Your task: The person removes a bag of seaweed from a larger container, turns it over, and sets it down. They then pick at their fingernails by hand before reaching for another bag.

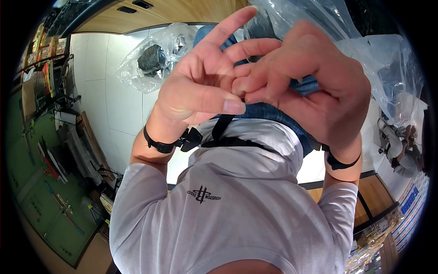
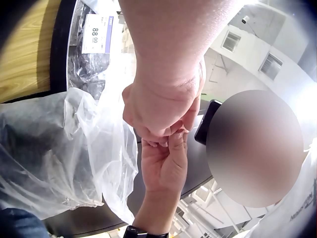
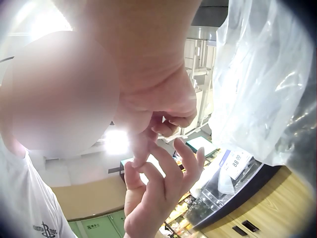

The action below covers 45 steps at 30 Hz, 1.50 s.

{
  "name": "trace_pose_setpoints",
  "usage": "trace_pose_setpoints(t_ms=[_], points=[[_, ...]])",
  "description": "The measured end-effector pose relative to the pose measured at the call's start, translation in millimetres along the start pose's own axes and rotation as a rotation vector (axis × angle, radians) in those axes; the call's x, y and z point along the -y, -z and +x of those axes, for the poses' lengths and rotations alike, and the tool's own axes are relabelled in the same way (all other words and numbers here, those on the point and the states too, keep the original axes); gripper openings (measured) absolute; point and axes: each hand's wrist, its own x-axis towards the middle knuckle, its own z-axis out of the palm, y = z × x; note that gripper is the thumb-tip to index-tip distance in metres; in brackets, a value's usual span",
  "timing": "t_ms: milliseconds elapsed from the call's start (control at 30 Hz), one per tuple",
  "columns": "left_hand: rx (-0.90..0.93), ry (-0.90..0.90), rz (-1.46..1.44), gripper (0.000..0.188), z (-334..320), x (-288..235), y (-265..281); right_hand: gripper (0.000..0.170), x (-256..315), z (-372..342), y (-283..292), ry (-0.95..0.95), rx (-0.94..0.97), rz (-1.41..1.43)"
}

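Both hands are raised together in front of the white T-shirt. In the head view the left hand spreads several fingers, one pointing up and away, while its thumb reaches toward the other hand. The right hand has its fingers curled and its fingertips gathered against the left hand's fingers. The right wrist view shows the fanned left hand below, meeting the right hand. From the left wrist view, the left hand covers part of the right hand. I cannot tell if something tiny lies between the fingertips.
A clear plastic bag with dark items lies on the pale tiled floor. More clear plastic sheeting hangs at the right. A wooden cabinet stands ahead. A price tag reads 88.00. Another person is at far right.
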Motion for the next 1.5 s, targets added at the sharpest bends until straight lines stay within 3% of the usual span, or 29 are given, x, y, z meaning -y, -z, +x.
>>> trace_pose_setpoints(t_ms=[67, 267, 333, 467, 667, 733, 767, 833, 933, 1067, 1133, 1267, 1333, 1467, 1500], points=[[0.063, 0.005, -0.048, 0.116, 0.6, 0.2, 0.1, 0.02, 0.8, -0.6, -0.3, 0.008, -0.008, -0.006], [-0.132, 0.013, 0.075, 0.116, -0.2, 0.0, -8.6, 0.022, 7.2, -0.6, -0.1, -0.038, -0.022, -0.047], [0.042, 0.015, -0.02, 0.116, 5.7, -1.7, -5.7, 0.022, 6.4, -1.8, -2.0, -0.086, -0.069, 0.049], [0.081, 0.031, -0.013, 0.115, 7.1, -4.3, -2.3, 0.022, 4.4, -1.3, 0.3, -0.031, -0.046, -0.027], [-0.061, -0.001, 0.128, 0.114, 2.4, 0.7, -5.1, 0.02, 5.8, 2.4, 5.2, -0.054, -0.055, 0.006], [0.001, -0.006, 0.084, 0.113, 3.6, 1.2, -1.6, 0.019, 12.6, 16.1, 20.7, 0.07, 0.278, -0.297], [0.002, -0.005, 0.084, 0.113, 3.4, 1.1, -1.9, 0.019, 10.7, 12.0, 17.7, 0.07, 0.278, -0.297], [-0.047, -0.008, 0.127, 0.112, 2.9, 1.2, -3.7, 0.018, 4.6, -0.7, 7.3, -0.051, -0.009, -0.059], [-0.106, -0.005, 0.129, 0.113, 10.0, -0.1, -23.4, 0.018, 5.7, -2.3, 2.7, -0.044, -0.058, -0.071], [-0.074, -0.012, 0.161, 0.114, 7.2, -1.8, -12.4, 0.018, 8.9, -2.2, 2.6, -0.075, -0.057, -0.087], [-0.021, -0.009, -0.021, 0.115, 13.2, -4.0, -21.5, 0.019, 4.0, -2.8, 3.5, 0.034, -0.061, -0.141], [0.043, -0.015, -0.024, 0.115, 11.3, -4.6, -14.6, 0.019, 7.1, -1.4, 6.9, 0.06, -0.03, -0.198], [-0.06, -0.025, 0.164, 0.108, 6.6, -4.2, -14.6, 0.018, 12.2, 3.0, 7.2, 0.057, -0.003, -0.184], [-0.221, -0.022, 0.236, 0.101, 5.1, -6.0, -30.3, 0.017, -1.2, -8.1, 6.6, 0.094, -0.09, -0.184], [-0.176, -0.013, 0.225, 0.1, 3.4, -7.2, -23.1, 0.017, -4.8, -5.0, 19.9, 0.119, 0.067, -0.167]])
